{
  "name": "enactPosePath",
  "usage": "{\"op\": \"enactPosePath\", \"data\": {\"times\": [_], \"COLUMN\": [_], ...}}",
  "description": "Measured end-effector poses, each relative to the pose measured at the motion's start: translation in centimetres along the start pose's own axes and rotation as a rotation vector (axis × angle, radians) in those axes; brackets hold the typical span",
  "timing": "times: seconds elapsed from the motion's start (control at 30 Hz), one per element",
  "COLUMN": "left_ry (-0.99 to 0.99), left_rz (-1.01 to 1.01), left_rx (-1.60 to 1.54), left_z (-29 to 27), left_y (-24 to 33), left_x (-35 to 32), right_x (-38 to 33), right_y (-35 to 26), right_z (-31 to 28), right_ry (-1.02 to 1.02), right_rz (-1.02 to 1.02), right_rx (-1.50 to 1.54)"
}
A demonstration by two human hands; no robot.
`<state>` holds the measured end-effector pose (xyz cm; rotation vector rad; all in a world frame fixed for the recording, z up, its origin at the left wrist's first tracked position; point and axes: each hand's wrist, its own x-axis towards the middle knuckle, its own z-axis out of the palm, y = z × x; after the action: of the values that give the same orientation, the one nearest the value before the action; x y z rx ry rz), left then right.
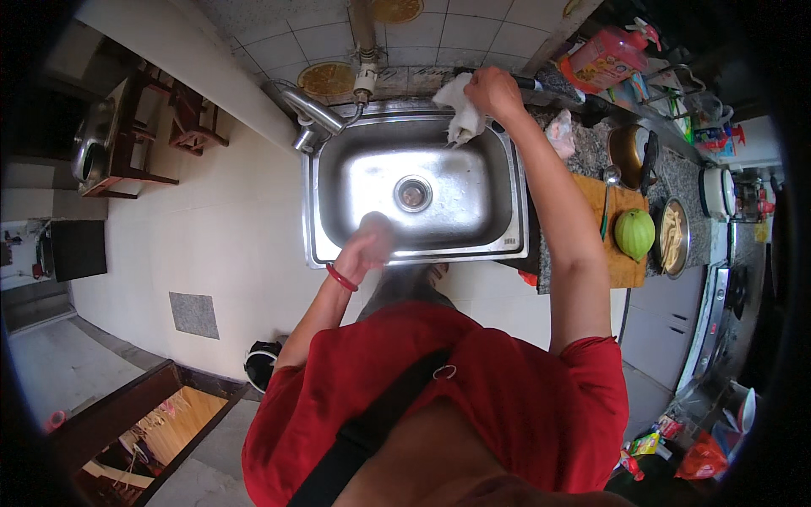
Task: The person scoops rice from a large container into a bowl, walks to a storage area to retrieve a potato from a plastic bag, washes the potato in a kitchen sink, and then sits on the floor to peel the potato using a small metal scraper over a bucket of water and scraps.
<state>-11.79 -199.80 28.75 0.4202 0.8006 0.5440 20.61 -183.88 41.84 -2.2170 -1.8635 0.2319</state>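
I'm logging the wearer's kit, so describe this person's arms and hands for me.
The left grip is a bare, ungloved hand, somewhat blurred, with a red bracelet at its wrist. The right grip is also an ungloved hand, with no band visible at its wrist. Both forearms are uncovered, below short red sleeves.

Pale, fairly even light fills the middle of the view. The steel sink throws back a strong white glare from its bottom, and the floor looks bright and washed out. The left hand is smeared by blur; the right hand is clearer. The far right turns dim, straight edges bow, and black swallows the corners.
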Motion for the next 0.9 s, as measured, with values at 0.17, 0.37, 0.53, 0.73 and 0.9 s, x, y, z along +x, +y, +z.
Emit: {"op": "enactPosePath", "data": {"times": [0.17, 0.37, 0.53, 0.73, 0.9], "left_ry": [-0.007, 0.015, -0.070, -0.065, -0.199], "left_rz": [-0.013, -0.014, -0.079, -0.079, -0.107], "left_rx": [-0.010, 0.059, 0.066, 0.074, 0.296], "left_z": [0.7, 3.6, 0.9, 1.9, 0.1], "left_y": [0.3, 1.5, 0.2, 0.2, -2.6], "left_x": [2.3, 3.7, 6.7, 10.1, 18.9], "right_x": [2.3, 3.3, 0.3, -5.5, -5.8], "right_y": [0.0, 1.8, 1.1, -0.3, 0.6], "right_z": [1.1, 2.3, 0.9, -0.7, 0.9], "right_ry": [0.177, 0.137, 0.199, -0.024, 0.163], "right_rz": [0.122, -0.011, -0.002, 0.047, -0.089], "right_rx": [0.067, -0.034, 0.196, 0.133, 0.174]}}
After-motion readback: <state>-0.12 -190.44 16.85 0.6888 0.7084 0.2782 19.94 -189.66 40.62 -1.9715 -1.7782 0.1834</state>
